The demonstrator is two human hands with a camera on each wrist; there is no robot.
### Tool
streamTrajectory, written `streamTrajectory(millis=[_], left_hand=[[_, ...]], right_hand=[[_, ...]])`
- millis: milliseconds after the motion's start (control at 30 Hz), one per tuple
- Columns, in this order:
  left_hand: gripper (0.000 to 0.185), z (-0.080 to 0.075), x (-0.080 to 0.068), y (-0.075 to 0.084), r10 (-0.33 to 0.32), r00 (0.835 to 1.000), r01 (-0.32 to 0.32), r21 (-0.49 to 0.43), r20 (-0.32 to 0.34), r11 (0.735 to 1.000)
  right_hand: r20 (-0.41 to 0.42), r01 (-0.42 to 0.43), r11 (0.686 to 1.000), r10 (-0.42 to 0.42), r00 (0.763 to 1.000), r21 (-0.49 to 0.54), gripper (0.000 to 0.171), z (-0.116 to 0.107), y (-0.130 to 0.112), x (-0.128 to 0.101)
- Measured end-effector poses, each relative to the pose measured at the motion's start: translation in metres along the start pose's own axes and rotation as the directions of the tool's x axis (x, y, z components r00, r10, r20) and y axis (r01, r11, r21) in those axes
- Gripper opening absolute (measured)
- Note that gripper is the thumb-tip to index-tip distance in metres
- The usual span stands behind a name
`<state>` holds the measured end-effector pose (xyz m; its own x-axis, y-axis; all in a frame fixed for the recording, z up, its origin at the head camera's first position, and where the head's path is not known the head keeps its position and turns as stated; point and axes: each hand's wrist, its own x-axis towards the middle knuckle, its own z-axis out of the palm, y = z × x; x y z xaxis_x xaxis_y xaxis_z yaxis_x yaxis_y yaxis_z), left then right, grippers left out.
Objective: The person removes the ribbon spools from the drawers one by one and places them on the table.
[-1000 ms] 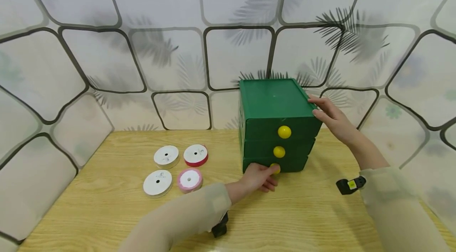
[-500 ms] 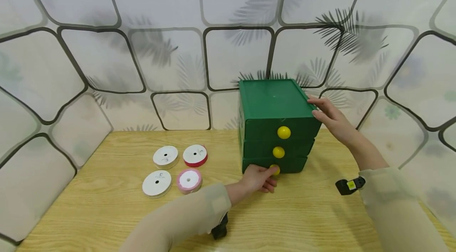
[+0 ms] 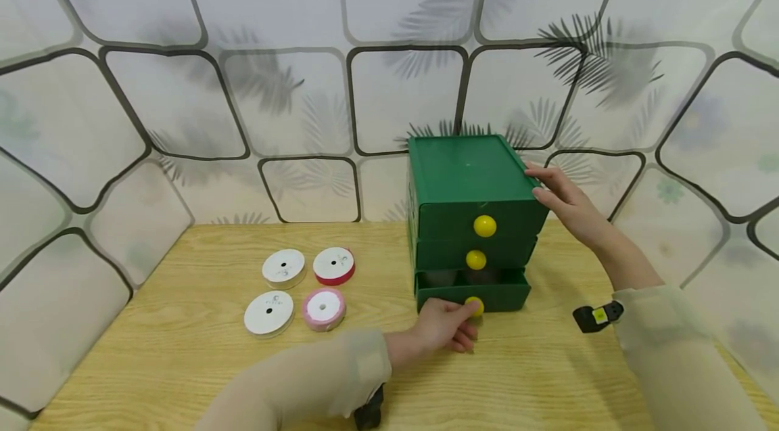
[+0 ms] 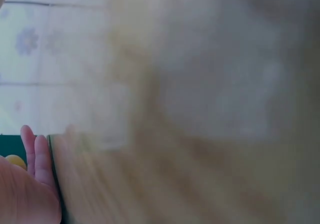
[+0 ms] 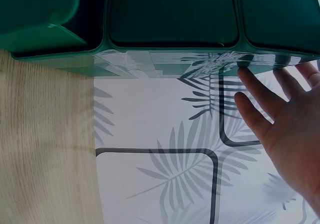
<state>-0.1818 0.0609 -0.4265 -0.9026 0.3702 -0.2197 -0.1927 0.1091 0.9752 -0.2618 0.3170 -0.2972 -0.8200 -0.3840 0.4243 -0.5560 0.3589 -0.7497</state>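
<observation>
Head view: a green chest [image 3: 471,201] of three drawers stood on the wooden table [image 3: 535,377], toward the back right. The bottom drawer [image 3: 471,296] stuck out a little from the chest, with a dark gap showing above its front. The left hand [image 3: 444,329] had its fingers curled round that drawer's yellow knob [image 3: 475,306], pinching it. The right hand [image 3: 562,204] lay with straight fingers flat against the chest's upper right edge, bracing it and gripping nothing. The two upper drawers sat closed, each with its own yellow knob. Four ribbon spools [image 3: 301,289] lay well apart to the left.

Left wrist view: mostly a blur of table grain and wall. At the lower left corner, the fingers [image 4: 35,156] showed beside a sliver of green and a bit of the yellow knob; the grip itself could not be made out here.

Right wrist view: the chest's side [image 5: 170,29] filled the top, and the straight fingertips [image 5: 250,82] touched its lower edge, open.

Risks, as a judgement: the chest looked light, so a hard pull with weak bracing could drag or tip it forward. A two-finger pinch on a round, smooth knob could slip off. Pulled too far, the drawer might come clean out and drop.
</observation>
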Motion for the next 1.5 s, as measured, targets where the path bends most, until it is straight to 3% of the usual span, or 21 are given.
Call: streamTrajectory(millis=[467,767,1033,1300,1500], left_hand=[[0.047,0.015,-0.029,-0.010,-0.087,0.996,0.087,-0.071,0.009,0.994],[0.051,0.023,-0.048,-0.015,-0.108,0.994,0.108,-0.085,0.000,0.991],[0.042,0.029,-0.063,-0.018,-0.162,0.987,0.162,-0.102,0.004,0.981],[0.044,0.031,-0.077,-0.021,-0.168,0.985,0.170,-0.092,0.036,0.981],[0.036,0.032,-0.083,-0.023,-0.173,0.985,0.173,-0.086,0.011,0.981]], right_hand=[[0.007,-0.051,0.999,0.051,0.999,-0.019,0.040,0.000,-0.002,-0.001],[0.005,-0.043,0.999,0.043,0.999,-0.016,0.039,0.001,-0.003,-0.002],[-0.002,-0.029,1.000,0.029,1.000,-0.011,0.037,0.001,-0.004,-0.001],[0.000,-0.031,0.999,0.031,1.000,-0.015,0.038,0.001,-0.003,-0.002],[0.000,-0.034,0.999,0.034,0.999,-0.016,0.038,0.001,-0.003,-0.002]])
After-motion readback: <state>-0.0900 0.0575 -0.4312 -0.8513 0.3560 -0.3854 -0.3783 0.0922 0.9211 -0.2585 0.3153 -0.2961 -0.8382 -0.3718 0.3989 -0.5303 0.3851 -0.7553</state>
